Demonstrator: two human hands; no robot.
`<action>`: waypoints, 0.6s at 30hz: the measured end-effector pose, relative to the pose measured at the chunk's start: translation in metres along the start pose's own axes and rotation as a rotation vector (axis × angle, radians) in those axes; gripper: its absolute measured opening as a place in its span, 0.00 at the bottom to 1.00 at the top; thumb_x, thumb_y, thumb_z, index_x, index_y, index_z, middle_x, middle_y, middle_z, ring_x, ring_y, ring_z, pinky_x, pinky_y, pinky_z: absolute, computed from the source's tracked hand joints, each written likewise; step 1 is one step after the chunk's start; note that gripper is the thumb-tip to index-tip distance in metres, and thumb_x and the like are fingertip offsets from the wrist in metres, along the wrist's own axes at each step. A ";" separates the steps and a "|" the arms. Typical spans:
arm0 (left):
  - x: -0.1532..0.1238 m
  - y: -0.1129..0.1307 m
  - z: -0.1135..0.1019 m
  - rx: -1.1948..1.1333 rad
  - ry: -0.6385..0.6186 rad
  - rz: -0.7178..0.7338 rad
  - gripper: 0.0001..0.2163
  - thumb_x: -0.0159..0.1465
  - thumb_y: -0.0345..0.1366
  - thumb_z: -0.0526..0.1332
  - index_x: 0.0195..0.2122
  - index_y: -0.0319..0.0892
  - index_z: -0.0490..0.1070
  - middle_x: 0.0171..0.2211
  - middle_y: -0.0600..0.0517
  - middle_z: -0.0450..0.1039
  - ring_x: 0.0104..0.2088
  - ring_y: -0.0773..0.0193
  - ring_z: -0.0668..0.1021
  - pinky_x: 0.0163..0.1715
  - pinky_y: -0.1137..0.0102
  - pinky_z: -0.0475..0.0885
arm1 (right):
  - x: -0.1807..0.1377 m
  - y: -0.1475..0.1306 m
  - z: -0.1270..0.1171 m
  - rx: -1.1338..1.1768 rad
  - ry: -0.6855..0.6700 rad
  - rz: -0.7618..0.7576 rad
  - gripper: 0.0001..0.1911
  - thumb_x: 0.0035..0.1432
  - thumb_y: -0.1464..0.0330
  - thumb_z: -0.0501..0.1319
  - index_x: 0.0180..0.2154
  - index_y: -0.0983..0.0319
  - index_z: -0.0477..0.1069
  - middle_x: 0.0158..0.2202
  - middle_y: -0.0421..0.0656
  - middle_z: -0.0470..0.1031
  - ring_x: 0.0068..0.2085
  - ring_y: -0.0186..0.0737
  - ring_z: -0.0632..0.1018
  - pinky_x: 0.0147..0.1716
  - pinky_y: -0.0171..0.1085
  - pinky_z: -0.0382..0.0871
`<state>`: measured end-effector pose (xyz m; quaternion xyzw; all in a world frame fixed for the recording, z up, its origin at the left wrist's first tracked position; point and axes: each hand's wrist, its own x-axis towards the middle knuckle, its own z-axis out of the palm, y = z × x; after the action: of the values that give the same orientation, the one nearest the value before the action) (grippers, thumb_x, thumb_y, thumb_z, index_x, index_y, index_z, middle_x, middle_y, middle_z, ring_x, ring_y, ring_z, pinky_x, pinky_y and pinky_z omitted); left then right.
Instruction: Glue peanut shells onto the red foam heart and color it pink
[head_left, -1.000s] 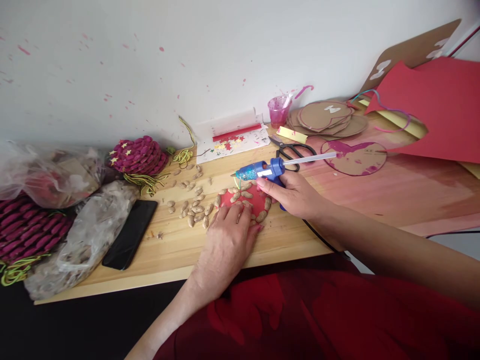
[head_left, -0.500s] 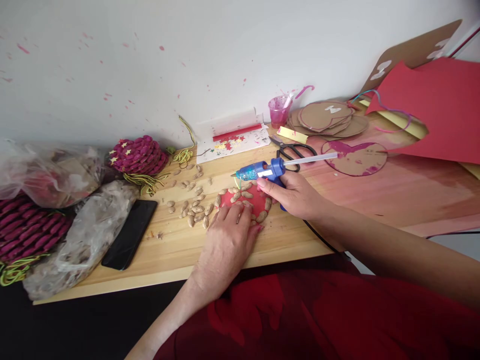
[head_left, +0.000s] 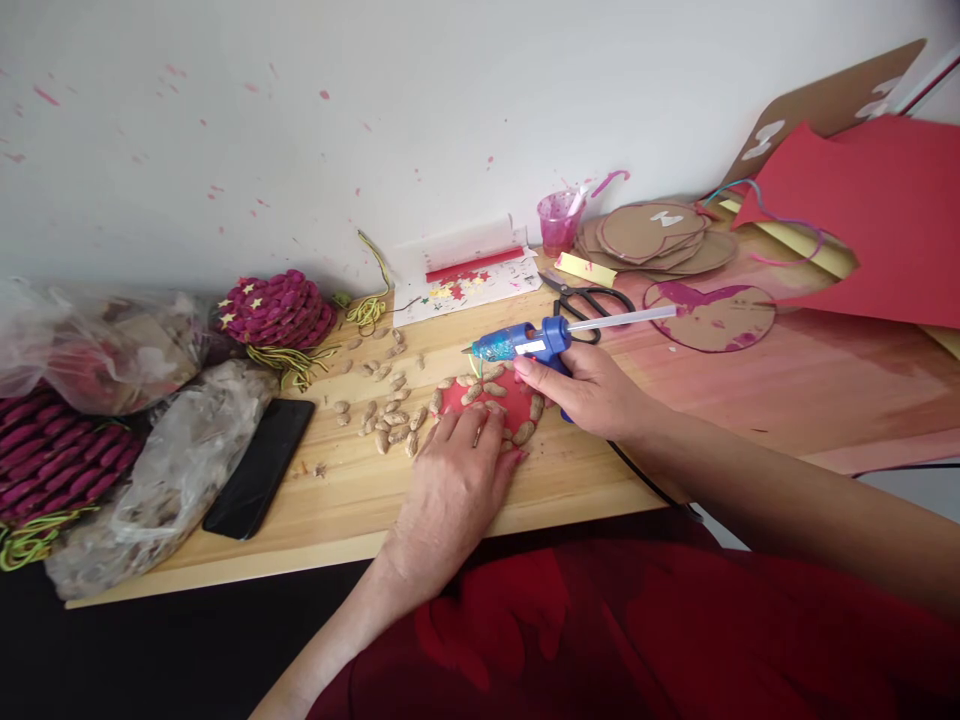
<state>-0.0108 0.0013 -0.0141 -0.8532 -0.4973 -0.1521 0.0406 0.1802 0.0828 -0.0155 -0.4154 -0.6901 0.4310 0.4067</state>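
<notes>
Blue glue gun (head_left: 517, 342) pointing left; red card (head_left: 515, 402) rimmed with peanuts (head_left: 523, 433).

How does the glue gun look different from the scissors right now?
The glue gun is mostly blue, while the scissors are black-handled. The glue gun is gripped in the right hand, whereas the scissors lie on the table. The glue gun has a long, pale stick jutting from its back; the scissors have looped grips there instead. Both point toward the left of the picture.
</notes>
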 end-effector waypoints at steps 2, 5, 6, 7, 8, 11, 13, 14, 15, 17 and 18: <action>0.000 0.000 -0.001 0.004 0.003 0.003 0.12 0.69 0.36 0.61 0.51 0.35 0.73 0.46 0.40 0.76 0.48 0.49 0.78 0.51 0.52 0.77 | 0.000 0.000 0.000 0.004 0.002 -0.001 0.19 0.65 0.54 0.60 0.29 0.62 0.70 0.27 0.39 0.71 0.30 0.36 0.69 0.32 0.37 0.62; 0.000 0.000 -0.001 0.004 0.008 0.008 0.12 0.69 0.36 0.61 0.51 0.36 0.73 0.46 0.40 0.76 0.48 0.50 0.78 0.52 0.51 0.77 | 0.000 -0.001 0.000 0.005 0.002 -0.004 0.19 0.65 0.54 0.60 0.30 0.62 0.70 0.28 0.40 0.72 0.31 0.36 0.70 0.32 0.37 0.62; 0.000 0.000 -0.001 0.001 0.009 0.007 0.12 0.69 0.36 0.61 0.51 0.36 0.73 0.46 0.40 0.76 0.48 0.50 0.78 0.51 0.51 0.77 | 0.000 -0.001 0.000 0.003 0.000 -0.003 0.19 0.65 0.54 0.60 0.29 0.62 0.70 0.28 0.40 0.72 0.31 0.36 0.69 0.32 0.37 0.62; 0.000 0.000 -0.001 -0.001 0.010 0.005 0.12 0.70 0.36 0.61 0.51 0.36 0.72 0.46 0.40 0.76 0.48 0.50 0.78 0.51 0.51 0.78 | 0.000 -0.001 0.000 0.002 -0.002 -0.003 0.19 0.65 0.54 0.60 0.29 0.62 0.70 0.27 0.39 0.71 0.30 0.36 0.69 0.32 0.37 0.61; 0.000 0.000 0.000 0.000 0.010 0.005 0.12 0.70 0.36 0.61 0.51 0.36 0.72 0.46 0.40 0.76 0.48 0.50 0.78 0.51 0.51 0.78 | 0.000 -0.002 0.000 0.002 -0.003 -0.003 0.19 0.65 0.54 0.60 0.29 0.62 0.70 0.27 0.39 0.71 0.30 0.36 0.69 0.32 0.37 0.61; 0.000 0.000 0.000 0.009 0.013 0.016 0.12 0.69 0.36 0.61 0.51 0.35 0.72 0.46 0.40 0.76 0.47 0.49 0.78 0.53 0.50 0.77 | -0.001 -0.002 0.000 0.000 -0.002 -0.005 0.20 0.65 0.54 0.60 0.28 0.61 0.69 0.26 0.39 0.70 0.29 0.35 0.68 0.32 0.37 0.61; 0.000 -0.001 0.000 0.008 0.014 0.018 0.12 0.69 0.36 0.62 0.50 0.35 0.73 0.45 0.40 0.76 0.47 0.50 0.78 0.53 0.50 0.76 | 0.000 -0.002 0.000 -0.003 0.001 -0.007 0.19 0.65 0.54 0.60 0.29 0.61 0.70 0.26 0.39 0.70 0.29 0.35 0.68 0.32 0.37 0.61; 0.000 -0.001 0.000 0.004 0.013 0.015 0.12 0.69 0.36 0.62 0.50 0.35 0.73 0.45 0.40 0.76 0.47 0.50 0.78 0.53 0.51 0.77 | 0.000 -0.002 0.001 -0.004 0.003 -0.007 0.19 0.65 0.54 0.60 0.29 0.62 0.70 0.26 0.39 0.70 0.30 0.36 0.68 0.32 0.37 0.61; 0.000 -0.001 0.000 0.000 0.013 0.013 0.12 0.69 0.36 0.62 0.50 0.35 0.73 0.45 0.40 0.76 0.47 0.49 0.78 0.52 0.51 0.77 | 0.000 -0.002 0.001 -0.006 0.005 -0.006 0.19 0.65 0.54 0.60 0.30 0.62 0.71 0.27 0.39 0.71 0.30 0.36 0.69 0.32 0.37 0.61; 0.000 -0.002 0.001 -0.006 0.015 0.015 0.12 0.69 0.36 0.62 0.50 0.35 0.72 0.46 0.40 0.76 0.47 0.49 0.78 0.50 0.51 0.78 | 0.000 -0.001 0.001 -0.009 0.009 -0.005 0.19 0.65 0.54 0.60 0.30 0.62 0.71 0.27 0.40 0.71 0.31 0.36 0.69 0.32 0.37 0.61; 0.000 -0.002 0.001 -0.007 0.021 0.020 0.12 0.69 0.36 0.62 0.50 0.35 0.72 0.46 0.40 0.76 0.47 0.49 0.78 0.49 0.51 0.78 | 0.000 -0.001 0.001 -0.011 0.009 -0.005 0.19 0.65 0.54 0.60 0.30 0.62 0.71 0.27 0.40 0.71 0.31 0.36 0.69 0.32 0.37 0.61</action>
<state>-0.0121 0.0026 -0.0150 -0.8566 -0.4877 -0.1624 0.0442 0.1793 0.0820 -0.0144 -0.4182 -0.6916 0.4242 0.4085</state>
